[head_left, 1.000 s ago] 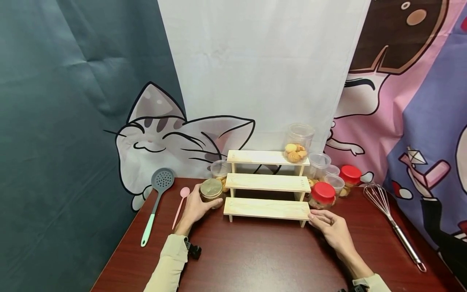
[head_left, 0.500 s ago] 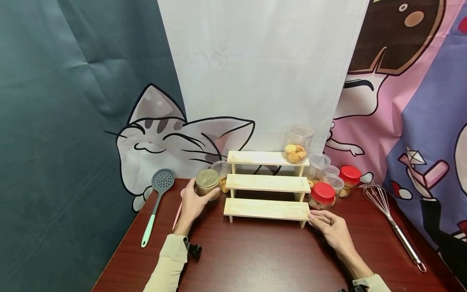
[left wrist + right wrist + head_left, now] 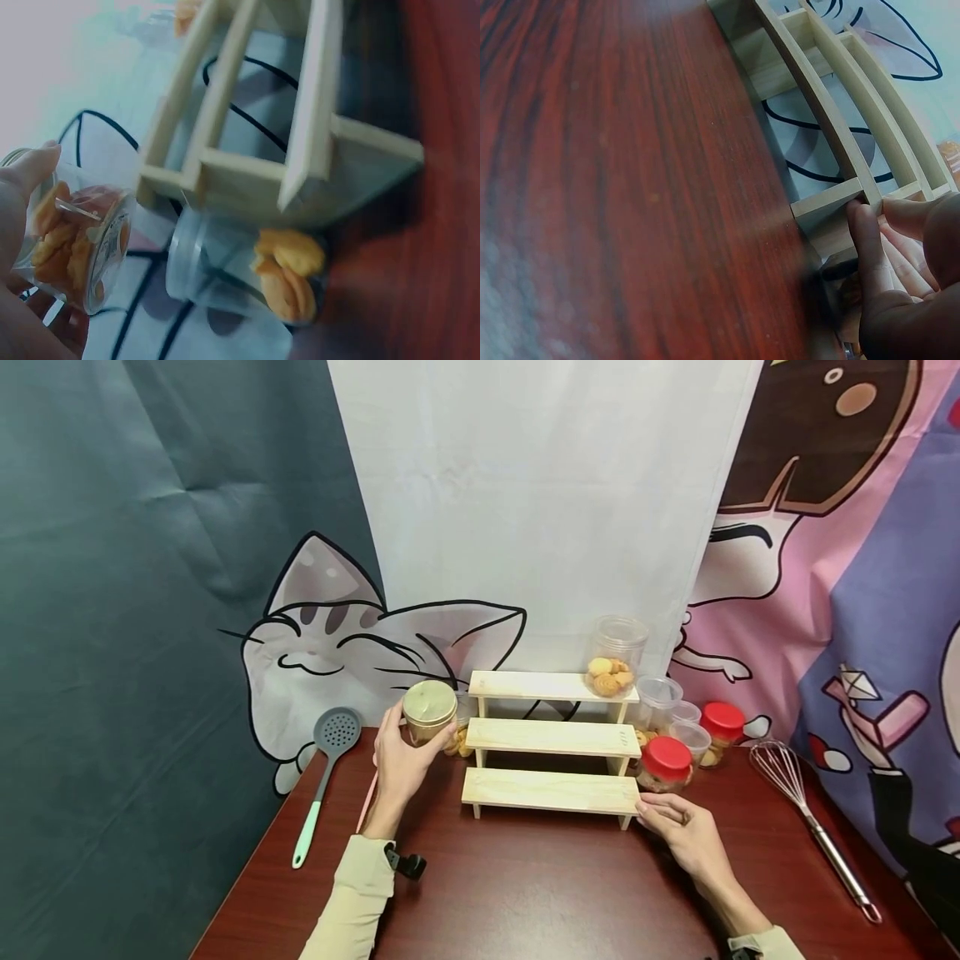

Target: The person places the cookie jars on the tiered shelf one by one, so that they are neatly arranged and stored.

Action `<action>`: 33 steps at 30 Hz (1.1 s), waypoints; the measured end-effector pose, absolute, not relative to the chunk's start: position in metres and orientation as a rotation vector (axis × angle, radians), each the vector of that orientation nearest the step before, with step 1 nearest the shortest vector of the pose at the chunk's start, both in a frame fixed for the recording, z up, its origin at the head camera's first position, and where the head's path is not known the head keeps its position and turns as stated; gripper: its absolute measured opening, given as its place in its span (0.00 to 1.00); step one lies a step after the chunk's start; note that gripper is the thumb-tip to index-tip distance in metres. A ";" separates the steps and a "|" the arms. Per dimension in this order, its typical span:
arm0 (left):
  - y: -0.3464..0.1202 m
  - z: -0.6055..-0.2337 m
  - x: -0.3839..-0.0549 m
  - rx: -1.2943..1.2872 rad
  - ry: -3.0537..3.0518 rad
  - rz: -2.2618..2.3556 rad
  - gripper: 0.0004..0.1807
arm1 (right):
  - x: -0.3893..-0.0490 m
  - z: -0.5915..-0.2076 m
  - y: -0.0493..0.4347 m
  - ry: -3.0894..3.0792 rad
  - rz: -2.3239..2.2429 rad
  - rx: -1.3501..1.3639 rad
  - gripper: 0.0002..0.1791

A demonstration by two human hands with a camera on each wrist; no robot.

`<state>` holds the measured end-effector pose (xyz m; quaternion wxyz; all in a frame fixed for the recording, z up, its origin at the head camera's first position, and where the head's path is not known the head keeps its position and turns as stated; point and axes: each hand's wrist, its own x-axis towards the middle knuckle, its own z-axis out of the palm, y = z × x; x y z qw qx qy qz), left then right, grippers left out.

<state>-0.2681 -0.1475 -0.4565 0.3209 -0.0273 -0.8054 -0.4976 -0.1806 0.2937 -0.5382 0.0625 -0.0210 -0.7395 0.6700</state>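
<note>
My left hand grips a clear jar with a gold lid, raised above the table at the left of the wooden three-step shelf. Orange-brown cookies show through that jar's wall in the left wrist view. Behind it, a clear container with a few cookies stands beside the shelf's left end. At the lowest step's right end, my right hand pinches the board's corner between thumb and fingers. A tall clear jar of cookies stands on the top step's right end.
Right of the shelf cluster red-lidded jars and several clear containers. A whisk lies at far right. At left lie a slotted turner and a pink spoon, partly hidden by the left hand. A printed curtain hangs behind.
My left hand has lifted the gold-lidded jar off the table and upward beside the shelf, in front of the clear container. The right hand stays at the shelf's corner.
</note>
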 end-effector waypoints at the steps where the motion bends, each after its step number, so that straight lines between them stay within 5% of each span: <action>1: -0.145 -0.453 -0.268 -0.082 -2.105 -1.318 0.49 | -0.181 -0.538 0.294 -2.235 2.026 -0.062 0.25; 33: -0.024 -0.405 -0.308 -0.396 -2.046 -1.526 0.50 | -0.184 -0.541 0.295 -2.209 2.056 -0.054 0.26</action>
